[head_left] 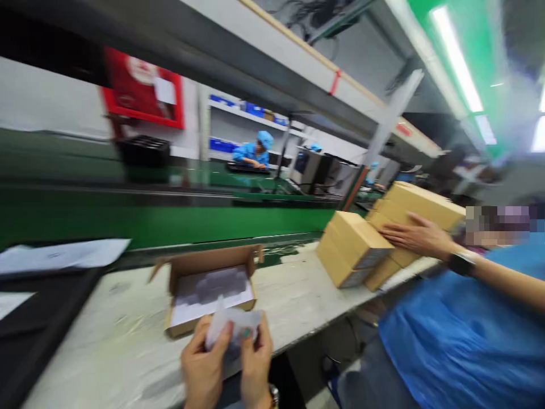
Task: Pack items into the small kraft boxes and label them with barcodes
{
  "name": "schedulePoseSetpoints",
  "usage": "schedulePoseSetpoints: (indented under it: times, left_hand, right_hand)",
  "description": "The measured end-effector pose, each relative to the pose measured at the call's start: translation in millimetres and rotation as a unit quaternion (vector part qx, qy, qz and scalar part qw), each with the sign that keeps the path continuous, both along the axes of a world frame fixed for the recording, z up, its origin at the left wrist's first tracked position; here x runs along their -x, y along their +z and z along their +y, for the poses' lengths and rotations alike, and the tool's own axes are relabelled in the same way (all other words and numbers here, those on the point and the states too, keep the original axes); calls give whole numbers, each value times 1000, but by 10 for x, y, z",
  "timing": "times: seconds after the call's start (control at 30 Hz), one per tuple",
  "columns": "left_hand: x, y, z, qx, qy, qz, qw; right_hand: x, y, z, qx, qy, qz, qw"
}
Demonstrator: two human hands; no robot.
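In the head view, the left hand [203,369] and the right hand [255,366] both had their grip clamped on a small clear plastic bag [232,325], held just above the near edge of the table [114,346]. Just beyond the bag, an open cardboard box [210,287] with a white insert lay on the table. To the right, a co-worker's hand [415,236] rested on a stack of closed cardboard boxes [361,247]. A green conveyor belt [170,224] ran behind the table.

left hand [204,366]: bare, no glove, no sleeve in view;
right hand [255,366]: bare; metal wristwatch [273,395] at the wrist
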State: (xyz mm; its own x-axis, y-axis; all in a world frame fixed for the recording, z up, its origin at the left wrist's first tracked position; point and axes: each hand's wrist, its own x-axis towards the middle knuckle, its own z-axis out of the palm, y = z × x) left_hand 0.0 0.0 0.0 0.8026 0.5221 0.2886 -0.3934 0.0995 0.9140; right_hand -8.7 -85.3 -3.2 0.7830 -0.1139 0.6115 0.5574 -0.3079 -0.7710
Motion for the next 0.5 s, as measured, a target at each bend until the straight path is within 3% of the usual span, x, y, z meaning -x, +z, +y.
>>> schedulePoseSetpoints:
  times: [0.07, 0.1, 0.27, 0.37, 0.43, 0.5]
  left_hand:
    - [29, -21, 24, 6, 25, 12, 1000]
    - [37, -14, 8, 7, 46, 12, 999]
    - [44, 72, -66, -24, 166, 7, 986]
    - [20, 53, -16, -95, 143, -51, 984]
    - [-8, 13, 30, -127, 112, -100, 981]
    - [-36, -28, 74, -123, 119, -123, 977]
  right_hand:
    - [-35, -38, 135, -151, -18, 52, 987]
    - [-44, -36, 179, -190, -27, 66, 979]
    - [-29, 66, 255, -211, -80, 36, 974]
    - [-35, 35, 170, -125, -80, -27, 989]
    - [-48, -80, 62, -13, -9, -73, 997]
    - [-49, -251, -45, 80, 68, -93, 990]
